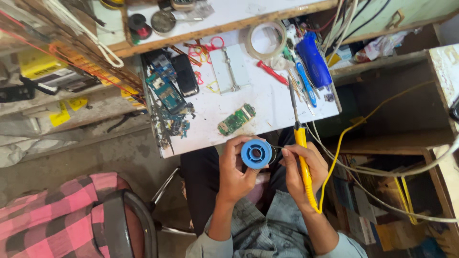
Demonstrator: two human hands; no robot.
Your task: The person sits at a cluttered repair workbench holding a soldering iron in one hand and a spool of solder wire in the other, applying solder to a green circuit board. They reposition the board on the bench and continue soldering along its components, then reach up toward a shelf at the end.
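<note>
The round blue plastic spool of solder wire (256, 154) sits upright in the left hand (234, 174), its flat face and centre hole turned toward the camera, thumb and fingers clasped around the rim, just off the near edge of the white work surface (267, 102), over the person's lap. Touching the spool's right side are the fingertips of the right hand (303, 172), which appear to pinch the thin free end of the wire; the strand is too fine to see clearly. That same hand's grip is also wrapped around the yellow-handled soldering iron (300, 143), whose metal shaft points away from the body, over the surface, with its yellow cord (344, 138) looping off to the right.

Judged from this, the step in hand is drawing a length of solder off the spool. The next move calls for a steady spool and a gentle pull, with the iron's tip kept away from the fingers.

Beyond the grip, on the surface, lies a small green circuit board (236, 119); farther off are a dark mobile phone (185, 74), a roll of clear tape (265, 39), a red-handled tool (272, 72) and a blue-handled tool (313, 59).
</note>
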